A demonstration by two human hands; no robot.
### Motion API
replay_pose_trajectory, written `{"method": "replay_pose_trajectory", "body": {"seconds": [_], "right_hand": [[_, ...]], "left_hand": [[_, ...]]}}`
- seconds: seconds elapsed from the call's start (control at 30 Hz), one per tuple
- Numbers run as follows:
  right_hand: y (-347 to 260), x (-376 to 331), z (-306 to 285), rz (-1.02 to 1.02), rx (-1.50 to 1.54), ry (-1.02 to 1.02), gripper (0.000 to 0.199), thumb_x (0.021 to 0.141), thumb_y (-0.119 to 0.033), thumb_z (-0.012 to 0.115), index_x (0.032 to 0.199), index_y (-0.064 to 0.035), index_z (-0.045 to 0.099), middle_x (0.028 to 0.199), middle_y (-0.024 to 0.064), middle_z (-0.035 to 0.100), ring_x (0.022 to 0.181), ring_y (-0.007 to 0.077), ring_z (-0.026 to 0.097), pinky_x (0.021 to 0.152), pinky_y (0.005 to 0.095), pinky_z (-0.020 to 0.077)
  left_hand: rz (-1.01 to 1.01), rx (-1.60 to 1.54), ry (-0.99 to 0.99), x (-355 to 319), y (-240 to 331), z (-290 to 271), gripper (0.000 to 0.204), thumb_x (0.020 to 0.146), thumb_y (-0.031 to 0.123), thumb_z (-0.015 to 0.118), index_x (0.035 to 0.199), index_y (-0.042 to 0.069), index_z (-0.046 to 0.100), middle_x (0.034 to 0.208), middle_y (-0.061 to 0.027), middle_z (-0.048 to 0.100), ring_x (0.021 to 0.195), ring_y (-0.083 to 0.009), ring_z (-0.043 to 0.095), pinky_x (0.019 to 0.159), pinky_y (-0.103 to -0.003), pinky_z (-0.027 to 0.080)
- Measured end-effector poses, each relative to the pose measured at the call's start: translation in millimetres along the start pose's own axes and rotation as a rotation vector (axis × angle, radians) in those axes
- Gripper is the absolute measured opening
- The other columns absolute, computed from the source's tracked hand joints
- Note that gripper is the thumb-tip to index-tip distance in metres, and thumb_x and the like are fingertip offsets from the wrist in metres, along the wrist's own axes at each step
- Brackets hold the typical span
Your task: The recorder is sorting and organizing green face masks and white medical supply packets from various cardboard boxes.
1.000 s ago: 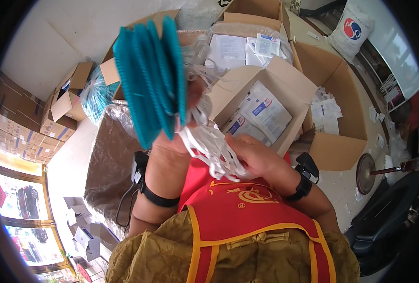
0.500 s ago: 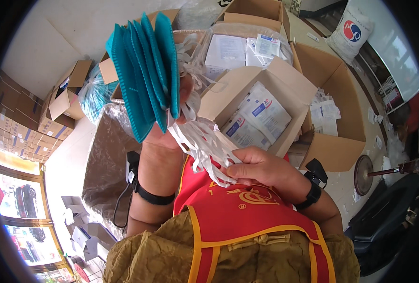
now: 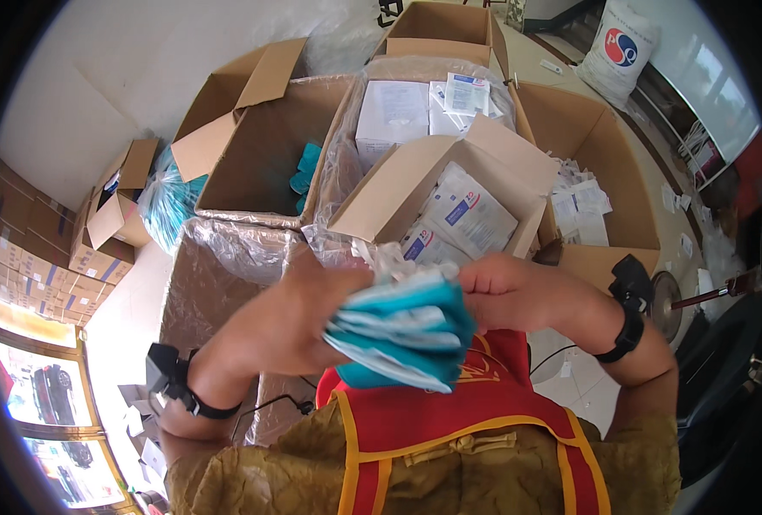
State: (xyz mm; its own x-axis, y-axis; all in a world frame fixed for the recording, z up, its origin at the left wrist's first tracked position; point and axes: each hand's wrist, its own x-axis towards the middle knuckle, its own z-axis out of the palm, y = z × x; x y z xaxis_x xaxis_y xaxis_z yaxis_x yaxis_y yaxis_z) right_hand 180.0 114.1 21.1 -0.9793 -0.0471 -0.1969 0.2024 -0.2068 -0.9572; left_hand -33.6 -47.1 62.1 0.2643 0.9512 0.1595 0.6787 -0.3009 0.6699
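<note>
Daylight falls on a pale floor [image 3: 132,77]. Open cardboard boxes [image 3: 261,146] crowd it, stacked cartons [image 3: 29,249] line the left wall, and a white sack [image 3: 625,51] leans by the window [image 3: 707,86].

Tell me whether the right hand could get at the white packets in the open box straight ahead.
Probably not as it stands: the right hand and left hand both grip the teal mask stack. The box itself is open-topped just beyond, with its packets uncovered, so a freed hand could likely reach them.
</note>
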Motion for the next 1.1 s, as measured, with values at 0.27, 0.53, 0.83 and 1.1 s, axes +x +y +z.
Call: {"method": "replay_pose_trajectory", "body": {"seconds": [0.27, 0.53, 0.83, 1.1], "right_hand": [[-11, -46, 7, 0.085, -0.483, -0.050, 0.028, 0.099, -0.026, 0.047, 0.089, -0.0025, 0.059, 0.073, 0.0117, 0.060, 0.064, 0.0225, 0.059, 0.060, 0.0337, 0.0445], [-13, -115, 0, 0.091, -0.413, -0.089, 0.027, 0.098, -0.025, 0.048, 0.086, -0.0033, 0.057, 0.067, 0.0075, 0.056, 0.058, 0.0187, 0.055, 0.053, 0.0301, 0.0419], [34, -53, -16, 0.018, 0.439, 0.379, 0.026, 0.096, -0.025, 0.049, 0.083, -0.0041, 0.055, 0.063, 0.0021, 0.049, 0.044, 0.0063, 0.035, 0.041, 0.0200, 0.0270], [37, 53, -30, -0.279, 0.456, 0.280, 0.032, 0.096, -0.030, 0.050, 0.086, -0.0017, 0.060, 0.075, 0.0061, 0.057, 0.055, 0.0099, 0.045, 0.042, 0.0220, 0.0316]], "left_hand": [[0.013, 0.624, 0.076, -45, -26, 10, 0.031, 0.061, 0.021, 0.071, 0.088, 0.008, 0.062, 0.075, -0.0055, 0.058, 0.057, -0.0234, 0.060, 0.048, -0.034, 0.047], [-0.395, 0.853, 0.241, -92, -47, -17, 0.028, 0.071, 0.022, 0.073, 0.092, 0.005, 0.065, 0.078, -0.0090, 0.064, 0.061, -0.0275, 0.064, 0.053, -0.033, 0.051], [-0.299, -1.037, 0.969, -48, -81, -12, 0.046, 0.087, 0.017, 0.064, 0.126, -0.002, 0.050, 0.112, -0.0155, 0.064, 0.100, -0.0255, 0.065, 0.085, -0.036, 0.054], [0.205, -1.671, 0.651, 14, -44, 30, 0.044, 0.090, 0.027, 0.063, 0.125, 0.002, 0.052, 0.112, -0.0138, 0.065, 0.101, -0.0266, 0.064, 0.095, -0.042, 0.050]]}}
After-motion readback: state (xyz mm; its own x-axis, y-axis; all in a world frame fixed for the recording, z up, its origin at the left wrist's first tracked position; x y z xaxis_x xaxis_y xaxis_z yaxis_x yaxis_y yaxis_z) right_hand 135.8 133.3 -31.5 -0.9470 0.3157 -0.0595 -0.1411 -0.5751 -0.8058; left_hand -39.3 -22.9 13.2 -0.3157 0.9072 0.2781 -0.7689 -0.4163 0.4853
